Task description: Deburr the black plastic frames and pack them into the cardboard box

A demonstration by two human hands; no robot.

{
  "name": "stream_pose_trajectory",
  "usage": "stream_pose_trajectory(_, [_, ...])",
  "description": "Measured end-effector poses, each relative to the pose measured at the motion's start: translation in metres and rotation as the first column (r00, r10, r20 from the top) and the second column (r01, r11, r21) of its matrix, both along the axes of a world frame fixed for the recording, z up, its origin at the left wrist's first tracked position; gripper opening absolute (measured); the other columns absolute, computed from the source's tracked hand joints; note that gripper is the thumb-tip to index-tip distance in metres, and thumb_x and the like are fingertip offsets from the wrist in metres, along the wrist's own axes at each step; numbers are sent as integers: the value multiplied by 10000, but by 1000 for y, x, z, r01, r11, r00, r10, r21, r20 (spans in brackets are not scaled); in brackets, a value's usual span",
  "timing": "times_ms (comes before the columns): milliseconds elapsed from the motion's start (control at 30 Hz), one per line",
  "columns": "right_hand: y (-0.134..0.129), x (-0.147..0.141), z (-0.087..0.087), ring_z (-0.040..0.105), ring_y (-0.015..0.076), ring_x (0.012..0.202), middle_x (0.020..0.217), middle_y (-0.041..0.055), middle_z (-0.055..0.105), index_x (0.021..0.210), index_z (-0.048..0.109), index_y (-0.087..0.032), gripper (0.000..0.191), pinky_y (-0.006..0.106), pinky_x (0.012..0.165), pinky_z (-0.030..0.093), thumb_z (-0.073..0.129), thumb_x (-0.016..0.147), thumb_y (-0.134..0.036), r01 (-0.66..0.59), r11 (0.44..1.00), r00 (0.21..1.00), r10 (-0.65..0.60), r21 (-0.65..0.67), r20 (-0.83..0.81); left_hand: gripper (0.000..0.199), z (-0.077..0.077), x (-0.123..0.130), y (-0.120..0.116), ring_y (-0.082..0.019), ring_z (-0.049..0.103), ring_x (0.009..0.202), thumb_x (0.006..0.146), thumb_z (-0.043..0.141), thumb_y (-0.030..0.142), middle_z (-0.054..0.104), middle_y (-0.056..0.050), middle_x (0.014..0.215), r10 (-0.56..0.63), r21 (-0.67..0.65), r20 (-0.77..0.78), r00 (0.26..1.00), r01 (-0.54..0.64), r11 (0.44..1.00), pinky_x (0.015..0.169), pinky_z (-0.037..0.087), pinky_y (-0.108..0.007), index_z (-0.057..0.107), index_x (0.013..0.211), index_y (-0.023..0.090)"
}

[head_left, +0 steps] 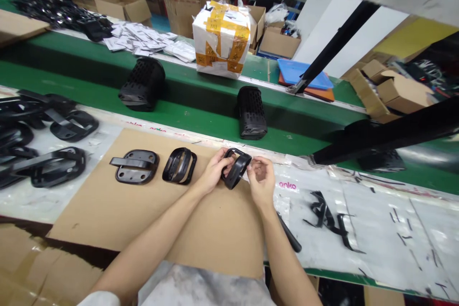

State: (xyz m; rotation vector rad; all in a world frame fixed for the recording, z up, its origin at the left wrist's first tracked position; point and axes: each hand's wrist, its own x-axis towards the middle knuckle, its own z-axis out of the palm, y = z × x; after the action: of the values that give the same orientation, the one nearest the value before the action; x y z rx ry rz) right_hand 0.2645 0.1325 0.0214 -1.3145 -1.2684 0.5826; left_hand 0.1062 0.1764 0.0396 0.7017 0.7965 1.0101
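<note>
A black plastic frame [234, 174] with a curved band is held tilted above the brown cardboard sheet [215, 229]. My left hand [217, 170] grips its left side, thumb reaching into the opening. At its right edge, my right hand [261, 177] has curled fingers pinching the rim. To the left on the cardboard lie a similar black frame [179, 166] and a black oval plate with a strap-like handle [138, 166]. A dark rod-shaped handle [289, 234], partly hidden by my right forearm, rests beside the cardboard.
Several black plates with handles [59, 165] pile up at the left. Black perforated housings [252, 112] stand on the green conveyor [201, 100]. Black scraps [324, 210] lie at the right. A taped white box [222, 40] and a black slanted post [387, 129] are beyond.
</note>
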Motion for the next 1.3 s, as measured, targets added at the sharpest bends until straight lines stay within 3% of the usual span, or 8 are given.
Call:
stream_pose_trajectory(133, [-1,3,1,660,204,1012,1333,119,643,1394,557,-242,458,350,837,564,658,959,-345,-42,999,999,43,-26,13,329,-8,-1,-2,-65,409,531,795,796,398,549,51,720,-66,15,10,998,66,998,508,335,-199,619,978,189])
stream_pose_trajectory(233, [-2,6,1,656,240,1145,1296,103,692,1317,654,-247,326,415,979,536,569,1021,-354,-77,997,992,80,-31,100,343,-10,-2,-4,-83,503,602,818,811,406,625,21,802,-141,0,37,989,141,990,580,407,-204,660,1036,188])
stream_pose_trajectory(433, [-4,7,2,687,239,1084,1126,68,758,1147,748,-260,274,422,986,537,504,1058,-346,-21,1000,991,18,16,134,440,0,-3,-3,-162,657,794,776,854,474,734,-61,914,-202,-62,78,976,207,976,750,505,-243,739,1043,143])
stream_pose_trajectory(600, [-5,4,6,693,227,1060,1104,57,760,1140,752,-264,252,396,959,540,523,1056,-326,-50,998,992,46,29,120,464,-1,-4,0,-143,655,703,735,884,504,733,-60,823,-221,-74,81,972,227,971,698,512,-235,745,955,120])
stream_pose_trajectory(733, [-5,4,8,695,224,1067,1112,61,753,1154,745,-261,251,388,957,540,522,1058,-323,-91,996,987,88,13,135,449,-4,-3,-1,-108,566,519,755,859,536,679,-15,682,-236,-83,80,968,242,967,545,462,-232,716,907,139])
stream_pose_trajectory(900, [-4,4,9,686,218,1098,1147,65,748,1188,735,-254,265,387,984,533,510,1067,-325,-113,994,987,112,2,112,370,-1,-5,-1,-146,649,650,762,872,445,727,-47,802,-187,-200,154,970,216,956,621,511,-240,734,935,148])
stream_pose_trajectory(1100, [-4,4,8,686,219,1076,1119,66,751,1177,737,-252,281,388,958,540,488,1076,-333,-133,991,983,128,32,128,412,-4,-8,2,-173,640,608,851,755,550,661,-39,677,-264,-343,250,932,340,876,584,499,-260,720,879,141])
stream_pose_trajectory(1300, [-3,7,3,686,225,1078,1134,60,755,1184,739,-261,285,400,970,531,489,1075,-345,-87,996,992,83,36,97,385,0,-7,-1,-157,649,641,830,812,479,686,-36,737,-252,-258,244,937,313,914,653,511,-258,732,972,129])
